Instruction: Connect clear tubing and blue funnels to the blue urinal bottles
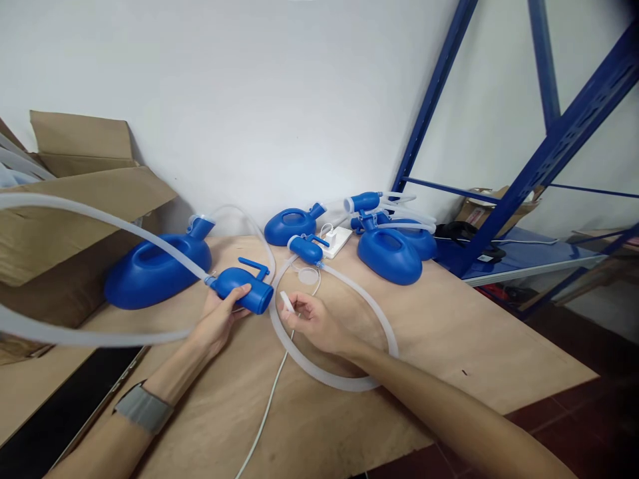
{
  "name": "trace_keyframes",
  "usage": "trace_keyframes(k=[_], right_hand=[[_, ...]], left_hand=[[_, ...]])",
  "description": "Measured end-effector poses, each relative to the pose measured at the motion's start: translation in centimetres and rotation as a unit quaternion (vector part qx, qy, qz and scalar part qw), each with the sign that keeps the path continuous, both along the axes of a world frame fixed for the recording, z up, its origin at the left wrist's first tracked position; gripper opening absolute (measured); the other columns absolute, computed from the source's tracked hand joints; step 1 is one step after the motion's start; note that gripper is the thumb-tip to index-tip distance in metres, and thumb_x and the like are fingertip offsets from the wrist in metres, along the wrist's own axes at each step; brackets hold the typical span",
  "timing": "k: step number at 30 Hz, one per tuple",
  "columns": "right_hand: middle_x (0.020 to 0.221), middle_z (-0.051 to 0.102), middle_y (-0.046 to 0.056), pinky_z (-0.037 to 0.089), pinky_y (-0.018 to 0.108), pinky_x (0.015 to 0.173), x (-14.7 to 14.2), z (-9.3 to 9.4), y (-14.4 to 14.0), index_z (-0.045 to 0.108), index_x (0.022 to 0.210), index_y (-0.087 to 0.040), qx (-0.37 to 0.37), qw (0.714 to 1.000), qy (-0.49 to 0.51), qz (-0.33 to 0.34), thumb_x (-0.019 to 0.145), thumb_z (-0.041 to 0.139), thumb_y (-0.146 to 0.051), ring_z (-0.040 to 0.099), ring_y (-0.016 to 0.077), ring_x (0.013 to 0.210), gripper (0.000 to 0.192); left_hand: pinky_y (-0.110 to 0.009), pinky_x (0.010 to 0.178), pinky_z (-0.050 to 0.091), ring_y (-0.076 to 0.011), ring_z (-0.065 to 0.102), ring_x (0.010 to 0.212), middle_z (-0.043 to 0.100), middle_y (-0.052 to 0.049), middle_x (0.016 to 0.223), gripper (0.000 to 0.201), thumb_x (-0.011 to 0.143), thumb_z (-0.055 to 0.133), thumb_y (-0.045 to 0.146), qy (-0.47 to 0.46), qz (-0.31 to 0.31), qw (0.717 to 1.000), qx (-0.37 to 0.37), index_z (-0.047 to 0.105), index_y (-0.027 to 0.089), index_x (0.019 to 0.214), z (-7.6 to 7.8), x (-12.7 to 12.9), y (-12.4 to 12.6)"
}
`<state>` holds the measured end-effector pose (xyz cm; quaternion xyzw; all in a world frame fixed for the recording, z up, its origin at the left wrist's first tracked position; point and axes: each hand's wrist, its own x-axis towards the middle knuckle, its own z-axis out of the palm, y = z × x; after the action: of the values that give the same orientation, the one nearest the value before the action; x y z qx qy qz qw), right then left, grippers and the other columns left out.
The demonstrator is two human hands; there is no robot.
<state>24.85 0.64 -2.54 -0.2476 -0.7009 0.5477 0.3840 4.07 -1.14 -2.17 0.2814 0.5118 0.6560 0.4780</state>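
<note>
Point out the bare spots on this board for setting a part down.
The wooden board is bare right of the tubing loop, out to its edge, and near, between the forearms. Crowded along the wall: blue containers, white power strip. The left hand holds a blue handle piece.

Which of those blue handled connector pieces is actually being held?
The blue handled connector nearest the camera, gripped by the left hand, with translucent tubing running off left. The other handled connector lies untouched on the board further back.
</note>
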Motion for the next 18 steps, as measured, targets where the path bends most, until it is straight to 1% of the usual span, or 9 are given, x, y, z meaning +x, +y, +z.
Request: trace_keyframes(k=[2, 4, 7, 9, 10, 12, 14, 16, 18], right_hand=[[0.086, 0.063, -0.001, 0.045, 0.029, 0.081, 0.2, 0.3, 0.1, 0.065, 0.088, -0.020, 0.018, 1.000, -0.022, -0.005, 0.089, 0.072, -0.042, 0.058, 0.0153, 0.083, 0.023], [0.088, 0.066, 0.000, 0.046, 0.030, 0.084, 0.3, 0.5, 0.6, 0.067, 0.087, -0.020, 0.032, 0.999, -0.022, -0.034, 0.086, 0.075, -0.046, 0.060, 0.0172, 0.086, 0.027], [0.082, 0.064, 0.001, 0.046, 0.031, 0.081, 0.7, 0.6, 1.8, 0.064, 0.080, -0.019, 0.027, 0.997, -0.019, -0.073, 0.091, 0.067, -0.051, 0.060, 0.0173, 0.082, 0.035], [0.072, 0.059, 0.000, 0.044, 0.030, 0.075, 1.1, 0.5, 2.3, 0.059, 0.069, -0.018, 0.055, 0.992, -0.077, -0.087, 0.097, 0.059, -0.048, 0.057, 0.0154, 0.073, 0.041], [0.068, 0.057, -0.001, 0.042, 0.029, 0.072, 1.3, 0.4, 2.5, 0.058, 0.065, -0.018, 0.079, 0.986, -0.118, -0.092, 0.098, 0.058, -0.045, 0.055, 0.0145, 0.070, 0.042], [0.064, 0.058, -0.002, 0.040, 0.028, 0.067, 1.7, 0.3, 2.6, 0.060, 0.064, -0.018, 0.114, 0.971, -0.181, -0.108, 0.094, 0.066, -0.039, 0.055, 0.0138, 0.065, 0.037], [0.069, 0.066, -0.001, 0.042, 0.028, 0.068, 1.8, 0.1, 2.6, 0.067, 0.071, -0.018, 0.132, 0.962, -0.205, -0.120, 0.089, 0.073, -0.034, 0.060, 0.0152, 0.068, 0.025], [0.079, 0.072, 0.002, 0.046, 0.030, 0.072, 1.8, -0.1, 2.6, 0.071, 0.079, -0.019, 0.157, 0.956, -0.207, -0.134, 0.089, 0.074, -0.030, 0.065, 0.0174, 0.074, 0.015], [0.084, 0.074, 0.003, 0.049, 0.032, 0.078, 1.6, -0.3, 2.9, 0.072, 0.083, -0.019, 0.184, 0.951, -0.201, -0.146, 0.091, 0.070, -0.026, 0.067, 0.0186, 0.078, 0.011]], left_hand=[[-0.027, 0.067, 0.065, -0.0175, 0.075, 0.081, 0.075, -0.006, 0.107, 0.048, 0.075, 0.085, 0.022, 0.005, 0.008, 1.000, 0.002, 0.058, 0.023, 0.114, 0.0, -1.0, 0.1], [-0.028, 0.068, 0.065, -0.0172, 0.075, 0.081, 0.075, -0.006, 0.107, 0.047, 0.075, 0.086, 0.023, 0.010, -0.004, 1.000, 0.000, 0.059, 0.022, 0.114, 0.0, -1.4, 0.1], [-0.028, 0.066, 0.064, -0.0190, 0.076, 0.079, 0.077, -0.008, 0.104, 0.053, 0.075, 0.087, 0.028, 0.020, -0.040, 0.999, -0.011, 0.058, 0.022, 0.119, -0.1, -1.0, -0.1], [-0.028, 0.065, 0.063, -0.0208, 0.076, 0.082, 0.078, -0.009, 0.108, 0.056, 0.076, 0.086, 0.035, 0.023, -0.054, 0.998, -0.010, 0.058, 0.022, 0.123, -0.2, -0.5, -0.2], [-0.028, 0.065, 0.063, -0.0218, 0.077, 0.084, 0.078, -0.010, 0.111, 0.056, 0.077, 0.084, 0.038, 0.023, -0.060, 0.998, -0.008, 0.059, 0.022, 0.124, -0.2, -0.3, -0.3], [-0.029, 0.066, 0.063, -0.0239, 0.077, 0.089, 0.077, -0.012, 0.116, 0.055, 0.080, 0.081, 0.042, 0.021, -0.068, 0.997, -0.014, 0.060, 0.022, 0.127, -0.3, -0.1, -0.4], [-0.030, 0.068, 0.063, -0.0265, 0.077, 0.095, 0.076, -0.014, 0.120, 0.057, 0.082, 0.077, 0.044, 0.021, -0.089, 0.995, -0.031, 0.059, 0.020, 0.131, -0.5, -0.2, -0.5], [-0.034, 0.073, 0.064, -0.0293, 0.077, 0.100, 0.075, -0.016, 0.123, 0.064, 0.081, 0.078, 0.043, 0.031, -0.123, 0.990, -0.054, 0.057, 0.019, 0.136, -0.7, -0.5, -0.7], [-0.037, 0.079, 0.065, -0.0319, 0.075, 0.107, 0.074, -0.015, 0.128, 0.071, 0.076, 0.082, 0.043, 0.059, -0.162, 0.982, -0.071, 0.057, 0.021, 0.139, -0.8, -0.7, -1.1]])
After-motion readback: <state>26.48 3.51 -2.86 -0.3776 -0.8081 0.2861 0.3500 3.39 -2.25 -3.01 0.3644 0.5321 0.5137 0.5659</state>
